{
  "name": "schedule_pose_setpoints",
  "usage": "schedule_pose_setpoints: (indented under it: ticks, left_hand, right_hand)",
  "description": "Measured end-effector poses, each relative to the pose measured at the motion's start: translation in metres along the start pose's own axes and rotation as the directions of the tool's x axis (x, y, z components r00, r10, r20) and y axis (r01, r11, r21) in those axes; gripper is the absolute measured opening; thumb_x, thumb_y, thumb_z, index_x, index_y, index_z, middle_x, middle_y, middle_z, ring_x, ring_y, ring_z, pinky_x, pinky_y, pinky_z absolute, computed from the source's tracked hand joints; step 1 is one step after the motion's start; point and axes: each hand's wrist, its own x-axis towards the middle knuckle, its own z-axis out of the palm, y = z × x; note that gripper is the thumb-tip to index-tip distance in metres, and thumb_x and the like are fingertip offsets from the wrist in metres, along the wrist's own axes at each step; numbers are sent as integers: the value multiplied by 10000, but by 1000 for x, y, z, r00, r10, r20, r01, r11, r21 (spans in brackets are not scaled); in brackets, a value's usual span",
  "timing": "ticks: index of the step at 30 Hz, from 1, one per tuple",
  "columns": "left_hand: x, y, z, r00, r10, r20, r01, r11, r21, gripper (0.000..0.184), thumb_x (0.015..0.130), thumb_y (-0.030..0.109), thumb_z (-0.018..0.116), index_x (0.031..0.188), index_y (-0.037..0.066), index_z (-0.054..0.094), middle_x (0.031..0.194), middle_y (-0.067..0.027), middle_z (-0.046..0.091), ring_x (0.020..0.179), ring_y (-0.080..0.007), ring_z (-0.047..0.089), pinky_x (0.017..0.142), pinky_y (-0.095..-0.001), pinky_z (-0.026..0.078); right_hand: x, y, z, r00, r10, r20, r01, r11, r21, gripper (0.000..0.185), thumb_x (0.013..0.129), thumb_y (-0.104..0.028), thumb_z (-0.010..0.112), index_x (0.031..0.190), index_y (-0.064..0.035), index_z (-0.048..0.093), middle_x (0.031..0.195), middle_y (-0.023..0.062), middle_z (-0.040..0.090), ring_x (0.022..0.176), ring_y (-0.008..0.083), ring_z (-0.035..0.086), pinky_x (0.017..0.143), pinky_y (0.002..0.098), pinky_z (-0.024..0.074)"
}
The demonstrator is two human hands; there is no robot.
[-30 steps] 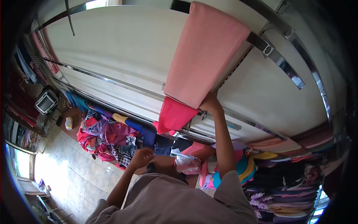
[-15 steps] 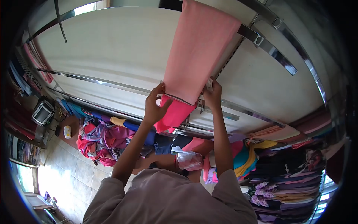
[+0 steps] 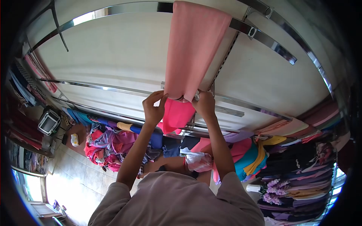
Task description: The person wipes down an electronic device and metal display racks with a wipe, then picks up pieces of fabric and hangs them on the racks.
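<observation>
A long folded salmon-pink cloth [image 3: 194,49] hangs over a shiny metal rail [image 3: 139,7] on the wall. My left hand [image 3: 153,109] pinches its lower left corner between thumb and fingertips. At the lower right corner, my right hand [image 3: 204,104] has its fingers closed on the cloth's edge, with a small whitish bit showing beside them. The hem bunches slightly between both hands. Below and behind it hangs a bright pink cloth [image 3: 178,116], partly covered by the salmon one.
More metal rails [image 3: 109,88] run along the pale wall. A heap of mixed clothes [image 3: 113,145] lies low on the left, near the tiled floor [image 3: 81,177]. Purple flowers [image 3: 274,191] stand before dark hanging garments [image 3: 301,169] on the right. A small monitor [image 3: 49,122] sits far left.
My left hand has gone from spread fingers to a pinch on the cloth's corner. Both hands have drawn closer together, and the straight hem now bunches. The whole view has shifted slightly.
</observation>
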Motion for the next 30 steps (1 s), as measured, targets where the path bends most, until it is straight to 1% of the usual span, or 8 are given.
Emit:
schedule_pose_setpoints:
  ticks: [5,8,13,18,21,23,25,30]
  left_hand:
    - [-23,6,-25,992,-114,-53,111,992,-56,125,890,46,620,922,-64,671,872,-152,707,874,-188,678,789,-307,507]
    - [-24,15,-44,948,-235,216,301,879,-368,69,946,46,532,936,-21,544,792,-111,670,830,-148,645,890,-318,486]
    - [-16,12,-39,927,-145,347,207,967,-149,335,846,32,667,1138,31,503,1118,-89,588,1039,-173,596,873,-333,511]
    - [-27,-8,-13,992,-72,106,43,966,256,529,698,133,805,1116,23,499,976,-125,569,826,-264,592,718,-367,505]
    - [-37,-18,-9,997,76,-9,-66,914,401,479,687,124,804,1022,8,482,889,-143,532,740,-269,543,636,-373,450]
    - [-37,2,-13,913,-393,110,341,883,322,301,720,145,775,759,0,515,650,-93,523,586,-246,519,555,-362,424]
    - [-44,-7,-5,875,-343,342,284,935,210,247,729,157,763,721,12,564,630,-90,582,574,-266,569,571,-362,467]
    - [-22,-24,35,917,61,395,-112,988,108,283,710,169,785,925,46,647,856,-136,658,825,-304,645,734,-384,517]
  right_hand:
    - [-13,0,10,996,85,8,-85,996,6,407,705,-239,745,1056,-52,660,834,210,657,841,375,639,708,464,516]
    - [-17,17,28,997,40,-61,-31,989,143,411,701,-223,746,1061,-44,658,855,208,660,858,385,633,716,466,510]
    - [-21,20,38,994,59,-91,-32,961,275,470,696,-183,740,1121,-27,610,903,219,654,890,407,620,743,471,501]
    - [-34,32,60,929,67,-365,112,887,448,475,753,-143,717,1147,14,502,888,225,646,863,404,638,733,436,506]
    - [-60,22,53,891,335,-305,-75,774,628,448,804,-173,714,1133,18,477,848,181,648,793,313,663,698,377,508]
    - [-79,26,60,928,320,-192,-108,724,682,419,819,-227,727,1075,25,511,819,138,641,730,197,632,670,323,502]
    - [-93,23,60,966,229,-123,-95,752,652,400,812,-231,737,1040,23,529,800,121,636,711,161,610,665,315,499]
    - [-108,18,61,979,201,-30,-142,782,607,357,801,-252,741,950,22,566,741,147,652,669,264,667,619,347,507]
